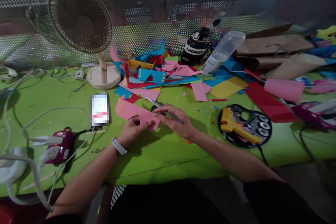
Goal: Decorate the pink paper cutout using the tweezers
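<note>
A pair of pink paper glasses with small yellow diamonds at its ends is held over the green table. My left hand is closed on its lower edge near the middle, thumb on top. My right hand is closed round slim metal tweezers, whose points face up and left. Its fingertips are at the right end of the glasses, by a yellow diamond; whether they touch the paper I cannot tell. A small dark round thing is partly hidden behind the tweezers.
Finished blue paper glasses lie on stacked coloured paper behind. A yellow glue gun rests on a black tray at right. A phone, a purple power adapter with cables, and a fan stand left. A black bottle stands behind.
</note>
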Demonstrator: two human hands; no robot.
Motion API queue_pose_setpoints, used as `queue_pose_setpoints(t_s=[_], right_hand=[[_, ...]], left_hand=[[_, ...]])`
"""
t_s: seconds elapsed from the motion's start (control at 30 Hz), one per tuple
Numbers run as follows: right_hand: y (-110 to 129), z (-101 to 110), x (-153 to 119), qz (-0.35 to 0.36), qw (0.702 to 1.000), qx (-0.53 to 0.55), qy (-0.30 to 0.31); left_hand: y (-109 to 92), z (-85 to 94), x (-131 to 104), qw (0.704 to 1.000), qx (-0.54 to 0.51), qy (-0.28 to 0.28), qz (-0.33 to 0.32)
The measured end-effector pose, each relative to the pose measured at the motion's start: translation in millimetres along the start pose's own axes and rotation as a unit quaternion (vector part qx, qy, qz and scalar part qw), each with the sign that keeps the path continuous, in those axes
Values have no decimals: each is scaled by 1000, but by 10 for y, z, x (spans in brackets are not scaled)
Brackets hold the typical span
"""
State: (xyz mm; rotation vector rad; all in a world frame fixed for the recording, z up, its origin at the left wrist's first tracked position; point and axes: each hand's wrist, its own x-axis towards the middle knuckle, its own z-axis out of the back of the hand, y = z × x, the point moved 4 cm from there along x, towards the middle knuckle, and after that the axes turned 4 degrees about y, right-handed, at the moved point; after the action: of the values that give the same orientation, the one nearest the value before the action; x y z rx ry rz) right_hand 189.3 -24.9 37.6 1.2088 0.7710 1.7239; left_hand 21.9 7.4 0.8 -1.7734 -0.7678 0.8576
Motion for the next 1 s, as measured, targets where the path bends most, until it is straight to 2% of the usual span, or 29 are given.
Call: queue_pose_setpoints(t_s=[0.27,0.43,0.6,0.67,0.77,0.93,1.0], right_hand=[[-4,-18,-15,-5,1000,4,6],[-14,88,49,-25,1000,6,-14],[-98,204,134,-64,998,13,-17],[-117,207,150,-67,998,8,-8],[-96,204,160,-36,999,-22,-14],[-45,219,155,27,992,-100,-66],[-8,215,135,81,975,-178,-102]], left_hand=[[34,13,12,1000,-7,3,0],[-37,10,23,998,-16,45,-33],[-73,99,44,999,-27,-7,-23],[-53,92,47,1000,-28,-4,-8],[-36,59,44,1000,-15,9,0],[-72,91,35,997,-18,-68,-25],[-86,101,34,996,-19,-86,-32]])
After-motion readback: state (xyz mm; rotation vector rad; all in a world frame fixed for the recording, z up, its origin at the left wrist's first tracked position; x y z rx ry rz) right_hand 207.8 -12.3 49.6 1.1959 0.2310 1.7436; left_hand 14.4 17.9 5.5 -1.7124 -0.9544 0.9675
